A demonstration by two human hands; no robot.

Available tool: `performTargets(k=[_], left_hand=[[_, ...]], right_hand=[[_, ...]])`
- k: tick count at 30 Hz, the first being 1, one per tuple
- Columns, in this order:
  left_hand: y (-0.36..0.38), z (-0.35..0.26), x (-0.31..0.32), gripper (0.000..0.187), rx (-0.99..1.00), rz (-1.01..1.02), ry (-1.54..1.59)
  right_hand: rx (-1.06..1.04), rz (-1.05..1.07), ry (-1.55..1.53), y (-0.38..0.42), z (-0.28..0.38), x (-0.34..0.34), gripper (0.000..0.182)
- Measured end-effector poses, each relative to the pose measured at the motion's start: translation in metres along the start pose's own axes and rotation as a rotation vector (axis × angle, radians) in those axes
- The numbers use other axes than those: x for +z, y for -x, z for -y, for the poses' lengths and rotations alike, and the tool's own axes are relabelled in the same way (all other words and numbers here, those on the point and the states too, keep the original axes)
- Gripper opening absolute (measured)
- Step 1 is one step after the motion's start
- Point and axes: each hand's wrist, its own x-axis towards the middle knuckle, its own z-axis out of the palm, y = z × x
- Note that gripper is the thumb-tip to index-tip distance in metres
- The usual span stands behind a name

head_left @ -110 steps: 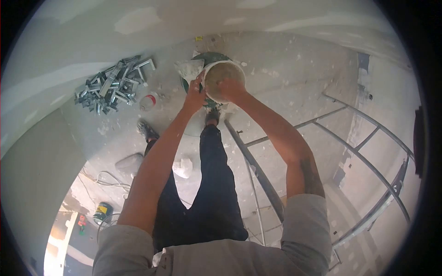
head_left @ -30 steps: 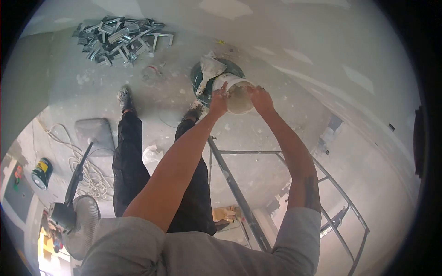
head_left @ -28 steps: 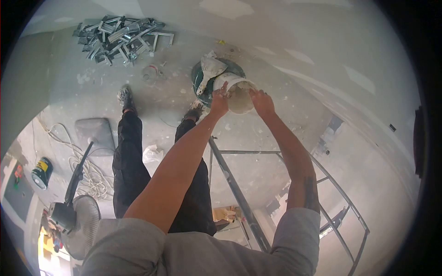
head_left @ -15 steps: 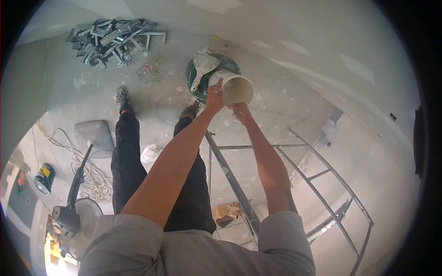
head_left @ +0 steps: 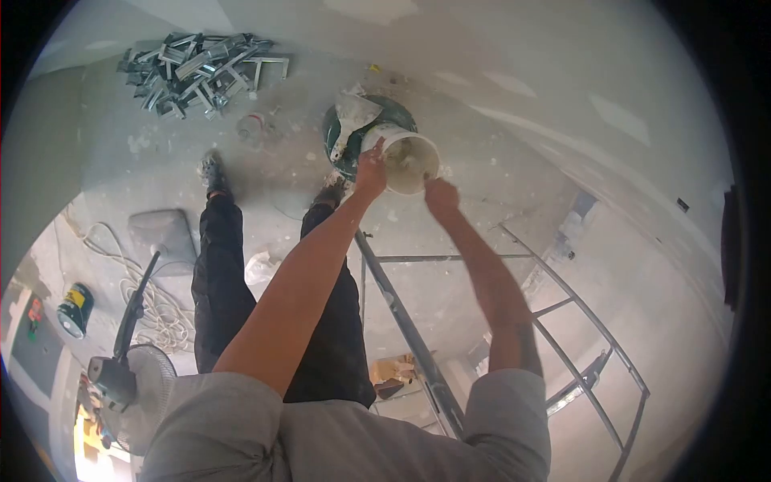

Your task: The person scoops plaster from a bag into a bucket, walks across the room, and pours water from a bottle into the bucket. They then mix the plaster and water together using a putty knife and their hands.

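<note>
A white bucket (head_left: 412,163) is tilted, its open mouth towards me and pale material on its inside. My left hand (head_left: 371,170) grips the bucket's left side. My right hand (head_left: 442,195) is closed at the lower right rim; whatever it may hold is too small to make out. Behind the white bucket stands a dark green tub (head_left: 393,108) with a whitish, plaster-smeared sheet or bag (head_left: 356,112) over its edge.
Metal profile pieces (head_left: 210,68) lie heaped at the upper left. A metal frame (head_left: 404,315) stands at the lower right. On the left are a fan (head_left: 152,386), a coiled cable (head_left: 157,317), a green can (head_left: 76,309) and a grey base plate (head_left: 163,241).
My right hand has moved from beneath the white bucket to its lower right rim and is now closed. The bucket's mouth has turned slightly, showing more inside. My left hand stays on it.
</note>
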Motion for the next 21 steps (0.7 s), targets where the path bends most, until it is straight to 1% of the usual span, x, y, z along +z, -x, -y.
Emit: performTargets(k=[2, 3, 4, 5, 6, 8, 9, 11, 12, 13, 14, 16, 17, 18, 20, 21], left_hand=[[-0.002, 0.004, 0.0, 0.053, 0.029, -0.017, 0.007], [-0.004, 0.004, -0.002, 0.053, 0.036, -0.018, 0.009], [-0.005, 0.006, -0.004, 0.052, 0.062, -0.007, 0.05], [-0.004, 0.006, -0.003, 0.052, 0.085, 0.008, 0.091], [-0.004, 0.009, 0.002, 0.052, 0.093, 0.012, 0.092], [0.0, 0.018, 0.01, 0.052, 0.15, -0.064, 0.085], [0.006, 0.012, 0.009, 0.052, 0.154, -0.071, 0.088], [0.021, 0.0, 0.006, 0.053, 0.077, -0.102, 0.015], [0.025, 0.003, 0.005, 0.053, 0.07, -0.099, 0.014], [0.024, 0.009, 0.004, 0.054, 0.099, -0.07, 0.09], [0.019, 0.01, 0.003, 0.054, 0.133, -0.045, 0.165], [0.011, 0.022, 0.011, 0.055, 0.138, -0.071, 0.168], [0.014, 0.03, 0.017, 0.055, 0.14, -0.086, 0.175], [0.016, 0.03, 0.019, 0.055, 0.141, -0.081, 0.177], [0.017, 0.026, 0.02, 0.055, 0.072, -0.093, 0.249], [0.02, 0.025, 0.02, 0.055, 0.071, -0.09, 0.253]], right_hand=[[-0.097, -0.419, -0.217, 0.004, 0.026, 0.05, 0.021], [-0.121, -0.409, -0.414, 0.003, 0.039, 0.045, 0.022], [-0.142, -0.395, -0.613, 0.0, 0.043, 0.05, 0.027], [0.028, 0.052, -0.893, -0.012, 0.039, 0.048, 0.021], [0.033, 0.045, -0.893, -0.009, 0.032, 0.041, 0.021], [0.002, -0.074, -1.012, 0.003, 0.023, 0.008, 0.02], [-0.021, -0.132, -1.067, 0.009, 0.018, -0.011, 0.021], [-0.065, -0.238, -1.183, 0.016, 0.004, -0.028, 0.024], [-0.101, -0.303, -0.737, 0.004, -0.016, -0.019, 0.03], [-0.051, -0.293, -0.409, 0.017, -0.01, -0.061, 0.033], [-0.052, -0.294, -0.41, 0.022, -0.011, -0.079, 0.033], [-0.035, -0.045, 0.045, 0.026, -0.014, -0.092, 0.04], [-0.068, -0.124, 0.09, 0.026, -0.021, -0.063, 0.045], [-0.063, -0.122, 0.091, 0.027, -0.019, -0.037, 0.045], [-0.05, -0.339, -0.099, 0.025, -0.007, 0.011, 0.04], [-0.189, -0.46, -0.245, 0.013, -0.002, 0.045, 0.037]])
